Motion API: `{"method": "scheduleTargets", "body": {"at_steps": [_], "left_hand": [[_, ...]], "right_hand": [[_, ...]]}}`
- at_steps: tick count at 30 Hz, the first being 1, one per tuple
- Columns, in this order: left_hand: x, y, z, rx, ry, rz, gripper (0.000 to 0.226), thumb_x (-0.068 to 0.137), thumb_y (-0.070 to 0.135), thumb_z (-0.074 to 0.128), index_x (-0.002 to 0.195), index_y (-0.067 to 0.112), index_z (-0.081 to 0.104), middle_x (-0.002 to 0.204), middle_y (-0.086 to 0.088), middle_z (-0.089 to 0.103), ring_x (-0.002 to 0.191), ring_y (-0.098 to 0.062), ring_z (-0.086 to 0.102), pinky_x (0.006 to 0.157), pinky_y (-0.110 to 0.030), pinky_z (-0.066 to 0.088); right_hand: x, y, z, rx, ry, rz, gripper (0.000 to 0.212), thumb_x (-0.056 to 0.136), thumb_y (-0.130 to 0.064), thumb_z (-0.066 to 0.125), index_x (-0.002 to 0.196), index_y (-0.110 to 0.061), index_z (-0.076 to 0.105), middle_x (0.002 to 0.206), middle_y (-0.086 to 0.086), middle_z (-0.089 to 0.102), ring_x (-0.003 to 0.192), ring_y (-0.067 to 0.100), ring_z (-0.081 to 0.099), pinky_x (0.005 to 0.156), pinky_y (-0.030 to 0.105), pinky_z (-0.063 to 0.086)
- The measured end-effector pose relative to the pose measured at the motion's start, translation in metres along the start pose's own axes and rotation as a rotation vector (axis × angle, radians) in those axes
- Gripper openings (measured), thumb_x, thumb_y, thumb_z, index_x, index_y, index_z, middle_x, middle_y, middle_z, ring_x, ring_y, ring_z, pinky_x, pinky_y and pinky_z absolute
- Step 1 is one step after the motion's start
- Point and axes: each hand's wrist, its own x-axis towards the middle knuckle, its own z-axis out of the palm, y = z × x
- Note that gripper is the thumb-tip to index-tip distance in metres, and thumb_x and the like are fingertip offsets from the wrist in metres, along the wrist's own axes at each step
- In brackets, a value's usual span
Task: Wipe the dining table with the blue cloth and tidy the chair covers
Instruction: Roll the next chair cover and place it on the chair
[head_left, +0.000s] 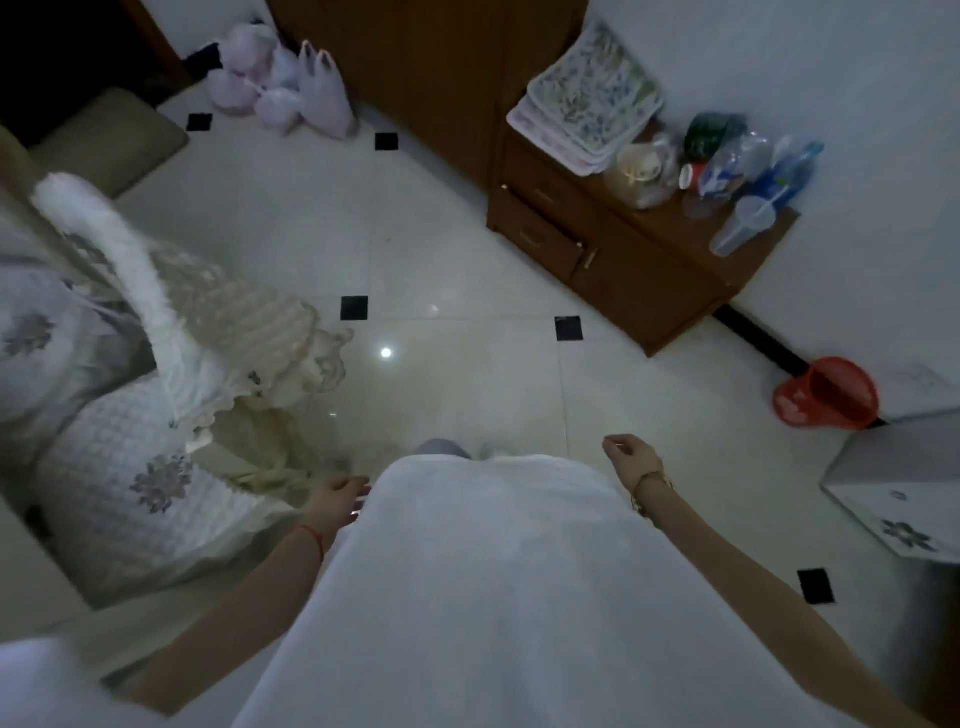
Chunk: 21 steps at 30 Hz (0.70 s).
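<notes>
I look straight down at my white garment and a glossy tiled floor. To my left stands a chair with a white quilted cover bearing purple flower patches; its lace-trimmed back cover hangs rumpled. My left hand hangs beside my hip, just right of that chair seat, fingers loosely curled and holding nothing. My right hand hangs at my other side, also loosely curled and holding nothing. No blue cloth is in view. Only a pale table corner shows at the far left.
A brown sideboard at the back right carries stacked floral trays, bottles and cups. A red plastic bin sits by the wall. Pink plastic bags lie near the wooden door. Another covered chair is at the right edge.
</notes>
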Motion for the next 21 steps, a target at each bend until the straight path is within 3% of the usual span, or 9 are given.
{"method": "scheduleTargets", "body": {"at_steps": [5, 9, 13, 16, 18, 21], "left_hand": [[0.048, 0.044, -0.002, -0.125, 0.129, -0.073, 0.032, 0.101, 0.011, 0.046, 0.114, -0.012, 0.062, 0.096, -0.013, 0.064, 0.064, -0.005, 0.045, 0.041, -0.002, 0.039], [0.093, 0.088, -0.014, -0.263, 0.166, -0.163, 0.03, 0.099, 0.008, 0.05, 0.112, -0.016, 0.061, 0.095, -0.022, 0.066, 0.064, -0.018, 0.051, 0.055, -0.025, 0.044], [0.153, 0.14, -0.044, -0.353, 0.212, -0.157, 0.031, 0.097, 0.012, 0.054, 0.112, -0.014, 0.062, 0.091, -0.024, 0.067, 0.064, -0.02, 0.055, 0.06, -0.029, 0.045], [0.183, 0.192, -0.071, -0.38, 0.225, -0.112, 0.033, 0.099, 0.016, 0.052, 0.111, -0.013, 0.063, 0.095, -0.021, 0.067, 0.08, -0.03, 0.063, 0.076, -0.037, 0.054], [0.2, 0.224, -0.089, -0.418, 0.262, -0.092, 0.03, 0.099, 0.013, 0.051, 0.113, -0.011, 0.063, 0.106, -0.019, 0.066, 0.085, -0.028, 0.064, 0.078, -0.034, 0.055], [0.217, 0.262, -0.112, -0.424, 0.32, -0.056, 0.028, 0.1, 0.008, 0.045, 0.119, -0.008, 0.06, 0.105, -0.012, 0.062, 0.073, -0.013, 0.058, 0.062, -0.019, 0.048]], "right_hand": [[0.085, -0.126, -0.013, -0.095, -0.074, -0.163, 0.03, 0.094, -0.024, 0.055, 0.119, -0.009, 0.062, 0.122, 0.014, 0.062, 0.112, 0.03, 0.055, 0.094, 0.029, 0.04], [0.144, -0.196, 0.004, -0.181, -0.144, -0.206, 0.029, 0.095, -0.024, 0.055, 0.118, -0.009, 0.062, 0.121, 0.014, 0.062, 0.111, 0.03, 0.056, 0.087, 0.026, 0.038], [0.194, -0.256, 0.024, -0.334, -0.235, -0.198, 0.031, 0.096, -0.023, 0.053, 0.122, -0.007, 0.06, 0.126, 0.016, 0.06, 0.116, 0.033, 0.054, 0.094, 0.031, 0.041], [0.222, -0.307, 0.035, -0.404, -0.283, -0.182, 0.033, 0.097, -0.021, 0.051, 0.124, -0.003, 0.059, 0.126, 0.017, 0.06, 0.117, 0.033, 0.054, 0.082, 0.025, 0.037], [0.24, -0.344, 0.043, -0.425, -0.294, -0.189, 0.033, 0.096, -0.019, 0.052, 0.123, -0.001, 0.059, 0.125, 0.018, 0.059, 0.118, 0.034, 0.053, 0.084, 0.023, 0.035], [0.26, -0.406, 0.056, -0.489, -0.297, -0.257, 0.032, 0.093, -0.019, 0.055, 0.121, -0.003, 0.061, 0.124, 0.018, 0.061, 0.119, 0.035, 0.053, 0.097, 0.033, 0.041]]}}
